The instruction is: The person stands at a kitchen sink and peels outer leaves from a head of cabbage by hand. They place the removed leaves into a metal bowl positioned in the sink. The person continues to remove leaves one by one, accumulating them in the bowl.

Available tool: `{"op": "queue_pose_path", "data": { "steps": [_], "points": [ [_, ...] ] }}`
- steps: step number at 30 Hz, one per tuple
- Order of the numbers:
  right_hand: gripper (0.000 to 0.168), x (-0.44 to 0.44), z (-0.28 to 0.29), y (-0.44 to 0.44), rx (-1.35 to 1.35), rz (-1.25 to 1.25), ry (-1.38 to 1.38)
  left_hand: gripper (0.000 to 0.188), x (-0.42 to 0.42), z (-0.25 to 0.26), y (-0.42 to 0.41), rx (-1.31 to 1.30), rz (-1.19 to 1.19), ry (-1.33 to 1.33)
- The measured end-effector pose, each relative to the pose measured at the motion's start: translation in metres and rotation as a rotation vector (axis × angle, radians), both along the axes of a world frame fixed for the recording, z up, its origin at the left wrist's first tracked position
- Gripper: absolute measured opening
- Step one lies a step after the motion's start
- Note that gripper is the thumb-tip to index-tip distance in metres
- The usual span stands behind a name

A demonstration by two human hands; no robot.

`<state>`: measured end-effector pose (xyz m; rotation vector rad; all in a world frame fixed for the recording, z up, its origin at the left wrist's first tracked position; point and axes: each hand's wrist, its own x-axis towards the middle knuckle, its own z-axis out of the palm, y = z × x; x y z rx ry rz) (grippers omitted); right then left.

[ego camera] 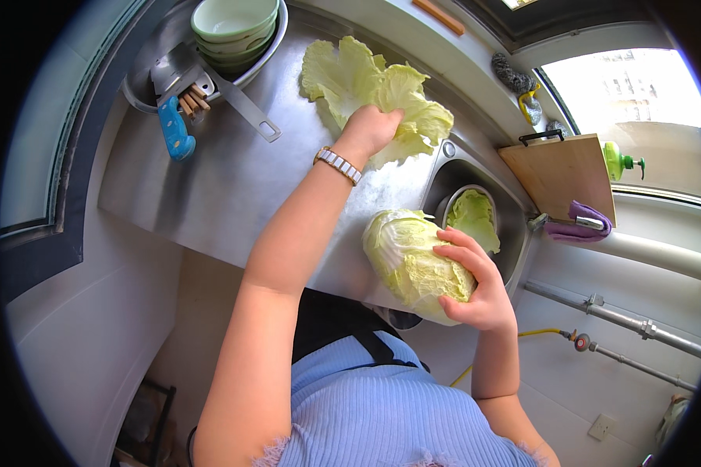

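My left hand [371,133], with a bracelet watch [339,166] at the wrist, has its fingers curled on loose napa cabbage leaves [350,76] over the steel counter. Some of its fingertips are hidden by the hand and leaf. My right hand [480,283] grips a napa cabbage head [412,257] from its right side, fingers spread over the top and thumb nearer me. The head is held at the counter's front edge, beside the sink. Behind it, a metal bowl [444,204] in the sink holds another pale green leaf [473,216].
A large steel basin [133,96] at the back left holds stacked bowls [233,29]. A blue-handled knife [176,128] and a long-handled metal utensil [242,105] stick out over the counter. A wooden cutting board [561,175] leans beyond the sink [517,251], near a purple cloth [578,225].
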<state>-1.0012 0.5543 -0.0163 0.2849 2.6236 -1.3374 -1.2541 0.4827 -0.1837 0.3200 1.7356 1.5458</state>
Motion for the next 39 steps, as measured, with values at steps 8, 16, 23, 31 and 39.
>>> {"op": "queue_pose_path", "data": {
  "steps": [8, 16, 23, 31, 39],
  "points": [
    [0.056, 0.01, -0.005, 0.0, 0.034, 0.011, 0.046, 0.027, 0.072, -0.019, -0.048, 0.007, 0.337, 0.417],
    [0.058, 0.012, -0.004, -0.003, 0.07, 0.054, 0.053, 0.032, 0.115, -0.031, -0.065, -0.017, 0.409, 0.416],
    [0.058, 0.009, -0.005, -0.003, 0.035, 0.028, 0.05, 0.053, 0.061, -0.071, -0.036, 0.007, 0.709, 0.199],
    [0.06, 0.009, -0.01, 0.003, 0.009, 0.03, 0.048, 0.031, 0.036, -0.057, -0.022, -0.134, 0.693, 0.163],
    [0.059, 0.004, -0.01, 0.007, -0.003, 0.012, 0.033, 0.015, 0.044, -0.049, -0.016, -0.064, 0.812, 0.292]
  ]
}}
